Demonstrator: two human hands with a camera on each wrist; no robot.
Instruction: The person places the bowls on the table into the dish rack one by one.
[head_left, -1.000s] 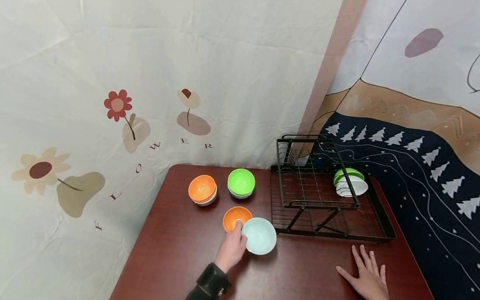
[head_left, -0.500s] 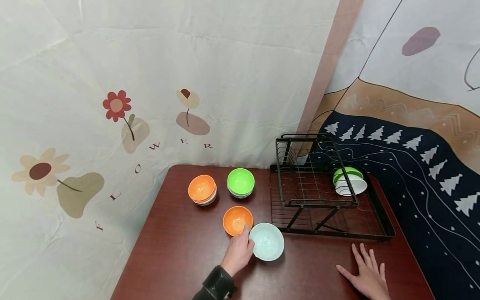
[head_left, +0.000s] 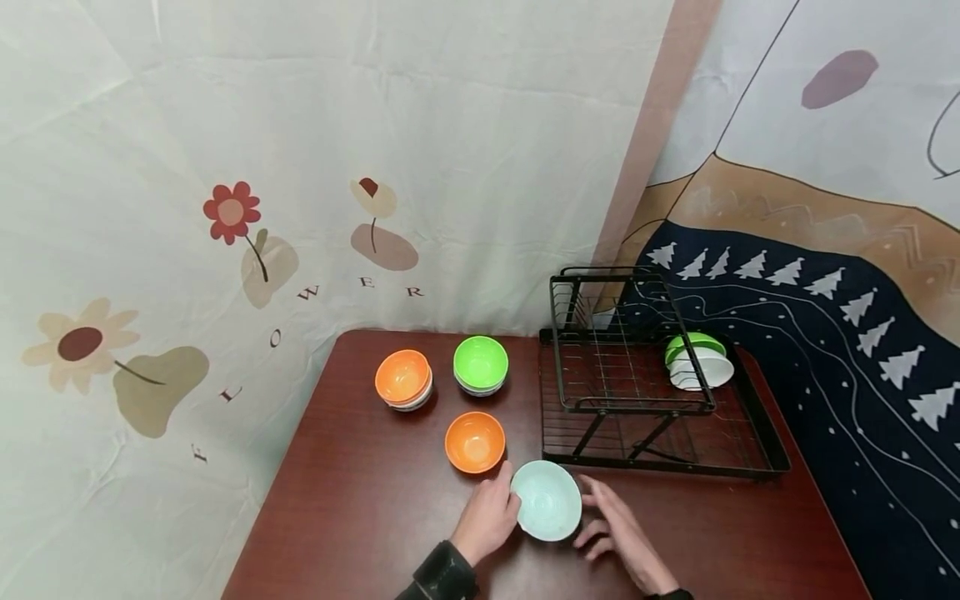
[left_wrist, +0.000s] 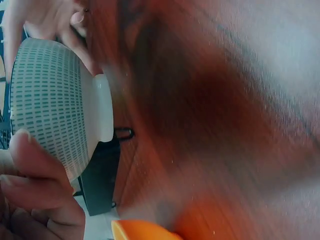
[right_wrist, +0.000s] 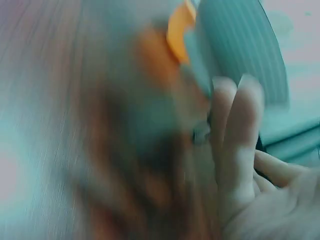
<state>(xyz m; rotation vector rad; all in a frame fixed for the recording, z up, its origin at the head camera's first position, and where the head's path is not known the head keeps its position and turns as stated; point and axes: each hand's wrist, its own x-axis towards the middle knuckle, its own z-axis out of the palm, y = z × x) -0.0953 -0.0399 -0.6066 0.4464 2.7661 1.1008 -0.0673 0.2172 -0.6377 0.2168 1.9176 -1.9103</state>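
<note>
My left hand [head_left: 487, 514] pinches the left rim of a pale blue bowl [head_left: 549, 502], held over the table's front part. In the left wrist view the outside of this patterned bowl [left_wrist: 49, 95] shows rows of small blue-green dashes and a white foot, off the tabletop. At the bowl's right side is my right hand [head_left: 621, 535], its fingers loosely spread and fingertips right by the wall. The right wrist view is blurred; there the fingers [right_wrist: 239, 135] point up at the bowl's underside. Just behind the left hand, an orange bowl [head_left: 475, 442] sits upright on the table.
Two bowl stacks stand at the back, one topped by an orange bowl [head_left: 402, 377], the other by a green bowl [head_left: 481, 363]. A black two-tier dish rack [head_left: 630, 410] fills the right rear of the table [head_left: 337, 517]. It holds a tilted white bowl [head_left: 705, 369] and green bowl [head_left: 693, 340].
The left hand has carried the pale blue bowl rightward and toward the front, away from the orange bowl. The right hand has left the tabletop and moved left to the bowl's side.
</note>
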